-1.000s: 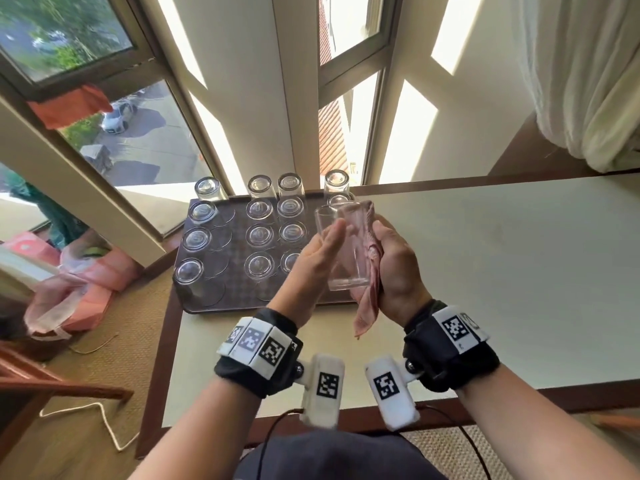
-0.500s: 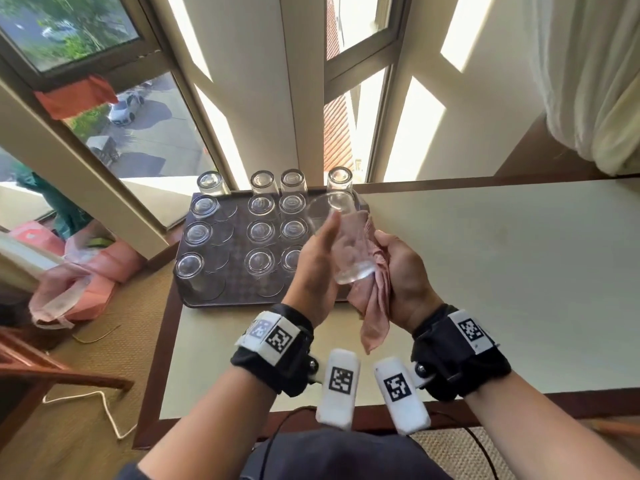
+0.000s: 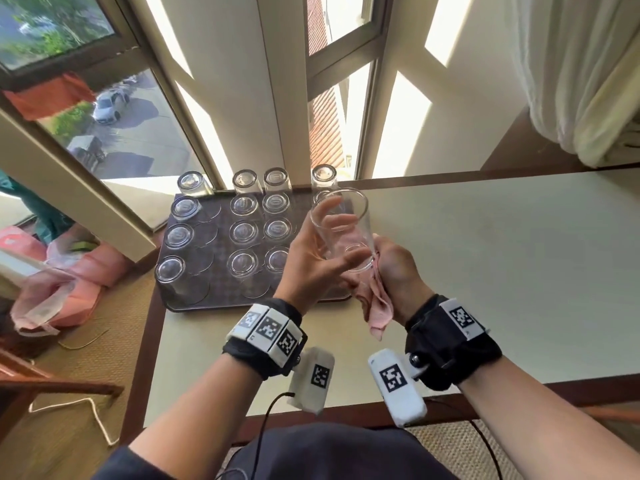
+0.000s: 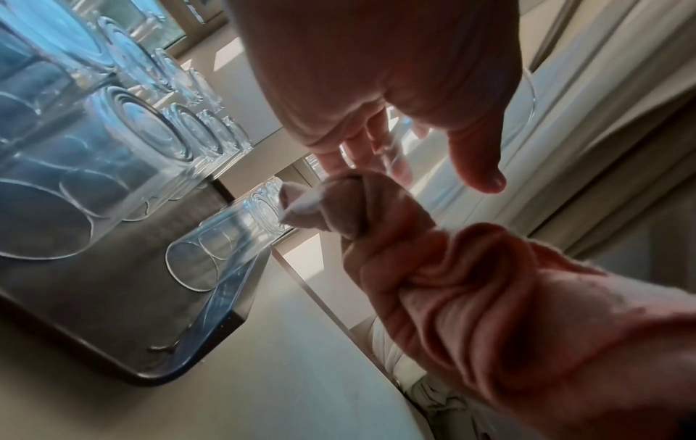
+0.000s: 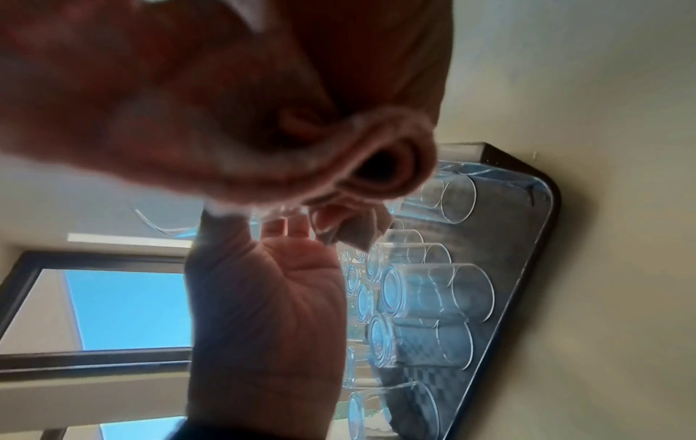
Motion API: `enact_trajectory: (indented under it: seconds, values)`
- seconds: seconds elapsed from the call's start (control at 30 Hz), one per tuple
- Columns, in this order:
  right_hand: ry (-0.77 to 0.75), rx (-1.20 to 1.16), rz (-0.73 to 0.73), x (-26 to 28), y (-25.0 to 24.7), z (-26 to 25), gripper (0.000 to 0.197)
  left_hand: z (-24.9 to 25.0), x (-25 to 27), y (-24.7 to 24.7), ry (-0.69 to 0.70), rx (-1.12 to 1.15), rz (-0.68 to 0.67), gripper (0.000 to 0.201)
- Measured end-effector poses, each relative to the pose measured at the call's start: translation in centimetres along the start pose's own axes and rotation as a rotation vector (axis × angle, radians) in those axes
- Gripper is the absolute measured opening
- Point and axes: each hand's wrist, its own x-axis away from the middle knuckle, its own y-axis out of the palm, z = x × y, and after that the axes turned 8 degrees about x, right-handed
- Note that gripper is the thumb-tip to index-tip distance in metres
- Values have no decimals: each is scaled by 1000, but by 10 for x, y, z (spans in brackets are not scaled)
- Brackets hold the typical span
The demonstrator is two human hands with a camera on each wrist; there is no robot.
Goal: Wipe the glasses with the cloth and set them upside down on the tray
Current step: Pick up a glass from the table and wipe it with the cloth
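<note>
- My left hand (image 3: 313,261) cradles a clear drinking glass (image 3: 343,230) above the near right corner of the tray (image 3: 194,304); my fingers are spread and only lightly bent along its far side, with the thumb across the near side close to the base.
- The glass tilts, its open mouth up and away from me, its base down by my right hand (image 3: 394,271).
- My right hand is closed round a bunched pink cloth (image 3: 375,306), pressed against the base of the glass; a loose end of the cloth hangs below my fist.
- The dark tray lies on the pale table (image 3: 485,254) by the window, and upside-down glasses (image 3: 244,232) stand on it in rows.
- On the floor to my left lie pink bags (image 3: 69,289).
</note>
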Motion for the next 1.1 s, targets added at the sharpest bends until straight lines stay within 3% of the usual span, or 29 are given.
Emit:
enact_trajectory:
  seconds: [0.13, 0.23, 0.4, 0.47, 0.57, 0.63, 0.73, 0.83, 0.9, 0.97, 1.03, 1.1]
  values:
    - [-70, 177, 7, 9, -12, -8, 47, 3, -8, 0, 53, -79, 6, 86]
    - [-238, 311, 51, 11, -32, -23, 54, 0, -15, -11, 42, -198, 21, 88]
    - [-443, 291, -222, 23, -46, -50, 33, -6, -11, -29, -120, -302, -47, 93]
    - [-552, 405, -251, 27, -40, -46, 31, -2, -10, -28, -170, -227, -103, 96]
    - [-675, 677, -259, 26, -35, -37, 24, 5, -7, -28, -174, -187, -170, 80]
    - [-662, 826, -285, 31, -36, -42, 24, 9, -2, -28, -176, -157, -183, 70]
    - [-640, 1222, -371, 39, -32, -51, 44, 10, 0, -31, -179, -132, -217, 74]
    - [-388, 1490, -575, 41, -26, -58, 47, 9, -3, -29, -118, -284, -329, 78]
    - [-303, 1457, -662, 44, -25, -62, 49, 9, -2, -26, -129, -316, -356, 80]
    - [-297, 1238, -648, 44, -29, -66, 53, 8, 0, -27, -176, -292, -347, 83]
    - [-413, 1002, -524, 41, -40, -68, 48, 9, 0, -29, -230, -199, -324, 84]
    - [-624, 844, -324, 38, -48, -65, 37, 12, -1, -32, -254, -69, -303, 84]
